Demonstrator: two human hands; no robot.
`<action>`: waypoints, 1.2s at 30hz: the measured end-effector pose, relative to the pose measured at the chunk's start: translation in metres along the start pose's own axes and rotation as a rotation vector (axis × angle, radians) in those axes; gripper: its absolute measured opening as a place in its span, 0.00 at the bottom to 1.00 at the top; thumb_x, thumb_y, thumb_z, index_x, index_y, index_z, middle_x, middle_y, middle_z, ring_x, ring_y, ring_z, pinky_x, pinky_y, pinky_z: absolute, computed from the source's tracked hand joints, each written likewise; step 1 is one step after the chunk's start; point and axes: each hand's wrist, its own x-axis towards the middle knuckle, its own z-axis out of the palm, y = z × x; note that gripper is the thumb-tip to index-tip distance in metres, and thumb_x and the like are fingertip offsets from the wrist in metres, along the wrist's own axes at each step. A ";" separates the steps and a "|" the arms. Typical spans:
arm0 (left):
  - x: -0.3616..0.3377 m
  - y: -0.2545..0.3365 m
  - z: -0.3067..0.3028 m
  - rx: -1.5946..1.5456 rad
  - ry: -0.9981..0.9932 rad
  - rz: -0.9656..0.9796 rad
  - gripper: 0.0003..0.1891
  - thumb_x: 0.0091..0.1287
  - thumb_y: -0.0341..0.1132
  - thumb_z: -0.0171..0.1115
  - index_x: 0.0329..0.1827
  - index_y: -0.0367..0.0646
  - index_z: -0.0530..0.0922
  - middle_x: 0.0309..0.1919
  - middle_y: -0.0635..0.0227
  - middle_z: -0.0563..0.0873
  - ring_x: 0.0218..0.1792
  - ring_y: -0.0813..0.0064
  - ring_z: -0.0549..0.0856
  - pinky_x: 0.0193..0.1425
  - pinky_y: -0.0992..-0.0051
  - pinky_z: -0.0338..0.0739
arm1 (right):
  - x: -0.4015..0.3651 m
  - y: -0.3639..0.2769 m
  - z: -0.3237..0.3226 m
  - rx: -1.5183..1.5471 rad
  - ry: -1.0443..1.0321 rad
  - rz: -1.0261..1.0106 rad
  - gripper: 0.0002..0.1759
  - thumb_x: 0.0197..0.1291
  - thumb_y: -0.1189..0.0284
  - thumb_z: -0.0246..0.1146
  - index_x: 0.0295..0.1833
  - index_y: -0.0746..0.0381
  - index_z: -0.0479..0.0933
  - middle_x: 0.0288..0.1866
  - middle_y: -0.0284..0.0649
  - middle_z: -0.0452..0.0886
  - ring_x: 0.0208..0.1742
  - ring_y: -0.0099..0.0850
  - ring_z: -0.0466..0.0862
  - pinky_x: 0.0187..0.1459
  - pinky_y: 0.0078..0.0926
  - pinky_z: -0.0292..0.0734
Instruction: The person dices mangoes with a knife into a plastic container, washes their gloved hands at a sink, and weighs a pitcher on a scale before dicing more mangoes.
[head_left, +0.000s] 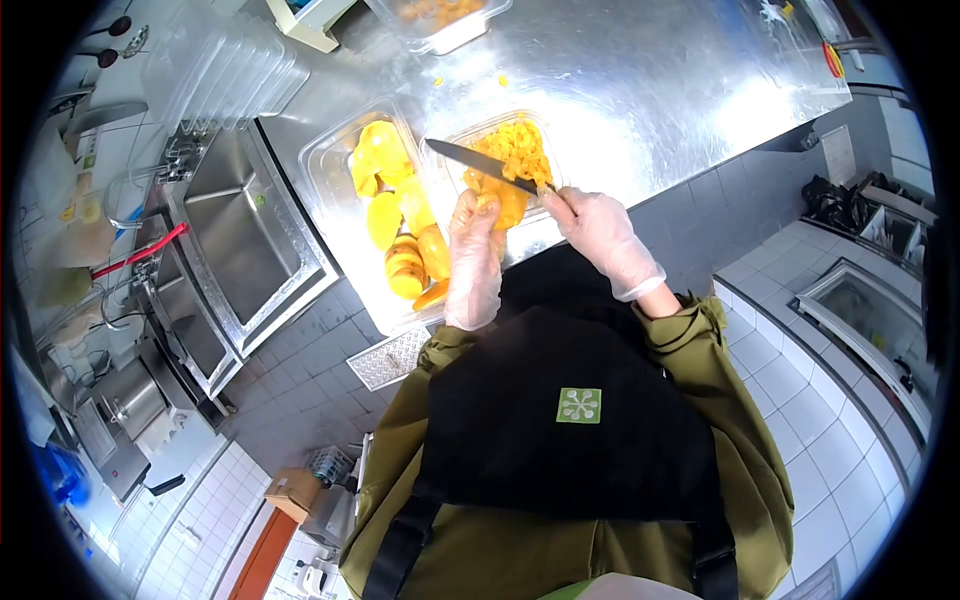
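My left hand (474, 262), in a clear glove, is closed around a peeled orange-yellow mango (510, 206), close to the front of a clear plastic container (548, 128). Small cut mango pieces (520, 145) lie in that container. In my gloved right hand (602, 240) is a knife (470, 158), its dark blade pointing left across the top of the held mango. To the left, a long clear tub (328, 190) holds several large peeled mangoes (384, 220); one near its front shows brown marks. My fingers partly hide the knife's handle.
A steel worktop (640, 90) bears the containers, and another tub (455, 38) of orange pieces stands at its back. Left are a steel sink (240, 230) and stacked clear plastic containers (215, 65). Small orange scraps (502, 80) lie on the worktop.
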 end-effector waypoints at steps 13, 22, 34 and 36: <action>0.003 -0.008 -0.006 0.201 -0.045 0.139 0.04 0.67 0.34 0.54 0.36 0.46 0.68 0.36 0.77 0.75 0.37 0.87 0.71 0.43 0.84 0.66 | -0.006 -0.013 -0.017 0.308 -0.143 0.137 0.21 0.64 0.58 0.52 0.40 0.67 0.78 0.18 0.46 0.73 0.22 0.27 0.73 0.31 0.26 0.71; 0.004 -0.005 0.003 0.446 -0.068 0.266 0.02 0.68 0.30 0.52 0.41 0.44 0.71 0.38 0.75 0.77 0.40 0.87 0.73 0.49 0.83 0.68 | -0.008 -0.011 -0.007 -0.075 -0.021 -0.053 0.19 0.61 0.57 0.55 0.33 0.63 0.78 0.20 0.48 0.77 0.25 0.44 0.80 0.28 0.35 0.74; -0.010 -0.002 0.017 0.110 0.025 0.156 0.04 0.68 0.31 0.53 0.41 0.43 0.70 0.43 0.71 0.77 0.46 0.81 0.75 0.55 0.78 0.69 | 0.003 -0.013 -0.009 0.312 0.070 0.151 0.21 0.63 0.57 0.54 0.31 0.64 0.78 0.19 0.43 0.78 0.23 0.32 0.78 0.29 0.27 0.73; -0.010 0.000 0.024 0.002 0.070 0.171 0.05 0.68 0.32 0.52 0.42 0.43 0.69 0.45 0.69 0.77 0.49 0.78 0.75 0.58 0.76 0.68 | 0.001 -0.014 -0.011 0.652 -0.033 0.376 0.22 0.64 0.56 0.54 0.33 0.65 0.79 0.23 0.37 0.80 0.26 0.25 0.77 0.33 0.23 0.72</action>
